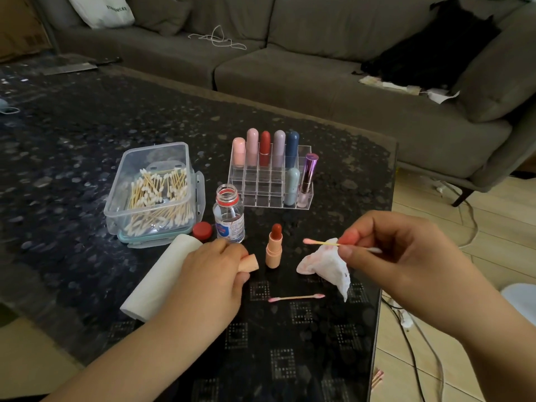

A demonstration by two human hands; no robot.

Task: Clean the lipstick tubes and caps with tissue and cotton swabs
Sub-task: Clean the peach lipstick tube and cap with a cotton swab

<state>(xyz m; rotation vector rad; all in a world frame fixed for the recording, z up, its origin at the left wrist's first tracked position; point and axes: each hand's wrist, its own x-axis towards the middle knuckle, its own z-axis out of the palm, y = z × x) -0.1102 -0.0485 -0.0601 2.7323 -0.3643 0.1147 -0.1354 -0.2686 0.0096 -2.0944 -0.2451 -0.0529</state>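
My left hand had its grip curled round the peach lipstick cap, whose open end pointed toward the middle of the dark worktop. My right hand pinched a cotton swab between thumb and forefinger, the pink-stained tip pointing left and the white tip sticking out behind the fingers. A crumpled tissue with pink smears hung from the same grip, beneath the swab, its lower folds over the worktop.

Between my hands the open lipstick tube stood upright on the worktop, peach body with the red-brown bullet exposed. Nearer me lay a used swab, both tips pink. A tissue roll lay on its side, partly under my left wrist.

Behind it sat a clear box of cotton swabs, lid off. Just beside it stood a small clear bottle, uncapped, with its red bottle cap touching the worktop between bottle and box. Further back a clear acrylic organizer held capped lipsticks: five in the rear row and two toward the front right. A grey sofa ran behind the worktop.
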